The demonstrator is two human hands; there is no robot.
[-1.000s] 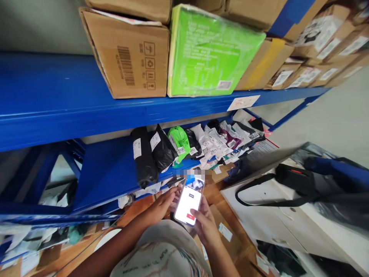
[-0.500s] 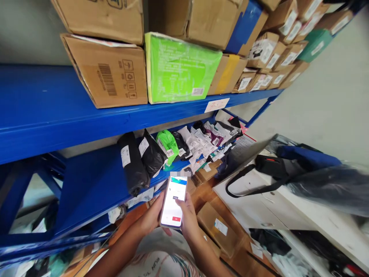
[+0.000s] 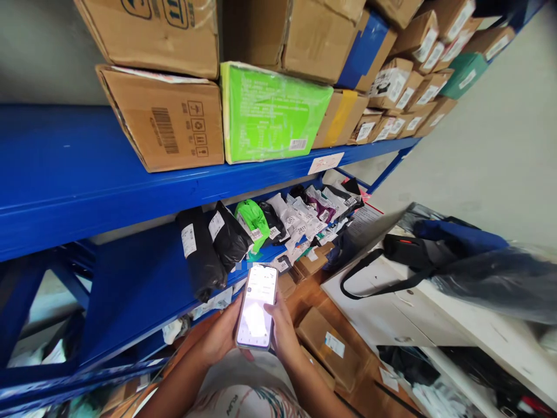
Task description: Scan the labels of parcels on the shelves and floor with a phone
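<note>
Upright in front of my body is a smartphone (image 3: pixel 256 307) with its screen lit mostly white; the text on it is too small to read. My left hand (image 3: pixel 225 330) wraps the phone's left edge, with fingertips showing under its lower end. Along the right edge, my right hand (image 3: pixel 282 325) grips it too, its thumb lying over the screen. Just beyond the phone, on the lower blue shelf (image 3: pixel 139 261), lie a long black parcel (image 3: pixel 201 255), another black parcel (image 3: pixel 230 235) and a bright green bag (image 3: pixel 253 220).
Cardboard boxes (image 3: pixel 174 122) and a green box (image 3: pixel 274 113) fill the upper shelf. Several labelled white bags (image 3: pixel 300 217) lie farther along the lower shelf. On the floor sits a carton (image 3: pixel 333 348). A white cabinet (image 3: pixel 391 319) with a black strap (image 3: pixel 369 293) stands at right.
The phone's screen has switched from a page with a blue-green top and red button to a mostly white page. The phone has shifted slightly left, and the view has tilted a little.
</note>
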